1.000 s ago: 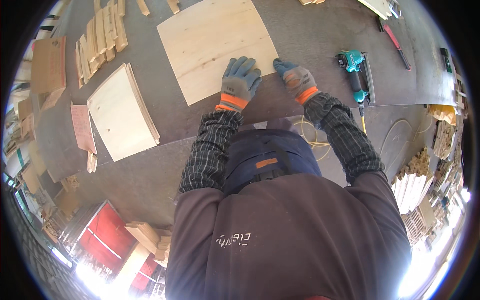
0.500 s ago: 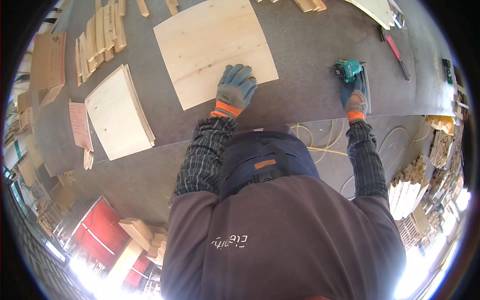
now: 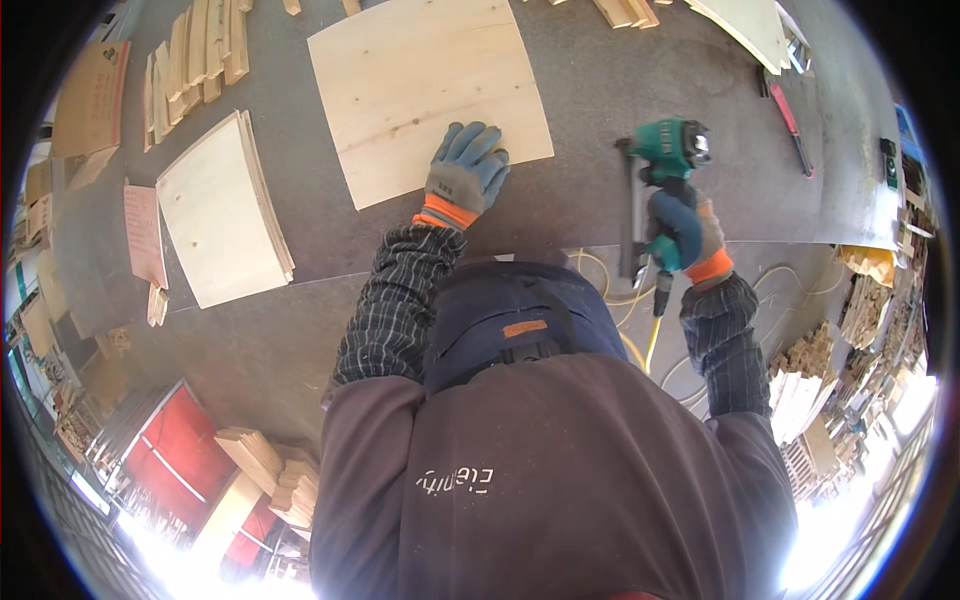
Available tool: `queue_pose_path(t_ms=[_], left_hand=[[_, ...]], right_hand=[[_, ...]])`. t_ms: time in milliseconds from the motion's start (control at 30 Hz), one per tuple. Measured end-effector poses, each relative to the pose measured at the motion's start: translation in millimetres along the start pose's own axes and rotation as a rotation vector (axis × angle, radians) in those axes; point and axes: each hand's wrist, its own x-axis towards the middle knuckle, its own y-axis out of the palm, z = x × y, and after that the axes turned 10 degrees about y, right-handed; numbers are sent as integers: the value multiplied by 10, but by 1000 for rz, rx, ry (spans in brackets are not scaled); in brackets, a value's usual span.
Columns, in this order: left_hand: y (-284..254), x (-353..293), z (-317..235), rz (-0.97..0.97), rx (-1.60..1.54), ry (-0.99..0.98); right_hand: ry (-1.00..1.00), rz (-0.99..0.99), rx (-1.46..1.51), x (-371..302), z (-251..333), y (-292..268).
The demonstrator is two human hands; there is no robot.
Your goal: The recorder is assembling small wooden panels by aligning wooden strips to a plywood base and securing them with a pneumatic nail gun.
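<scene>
Head view, fisheye, looking down at a gray-brown desk (image 3: 590, 100). My L grip (image 3: 463, 172), gloved in blue-gray, lies palm-down w/ fingers (image 3: 488, 143) straight, not clamped on anything, atop a pale plywood sheet (image 3: 430, 90). The sheet is flat on the desk, under the L grip at its near edge & stretching out beyond it, away from me.

My R grip (image 3: 692, 228), also gloved, is clamped around the handle (image 3: 664, 252) of a teal nail gun (image 3: 665, 150), slightly blurred; can't tell if the gun touches the desk. Its long, dark magazine (image 3: 634, 215) is on the side toward the L grip. A yellow hose (image 3: 654, 345) hangs just below the R grip.

Left of the L grip, well apart: a stack of thin sheets (image 3: 220, 220), w/ a pink card (image 3: 146, 232) just past it & a bunch of wood strips (image 3: 205, 50) farther out. Beyond & right of the R grip: a red-handled tool (image 3: 787, 120).
</scene>
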Motion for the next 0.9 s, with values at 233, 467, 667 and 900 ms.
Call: queue_pose_path(t_ms=[233,467,667,900], left_hand=[[-3,11,10,-112,-24,18],[-7,16,10,-55,12,34],[-19,16,10,-41,21,46],[21,-24,40,8,31,16]], right_hand=[[98,46,-3,27,387,900],[91,27,-120,173,346,967],[129,6,-87,76,379,949],[53,-28,-111,-253,426,909]])
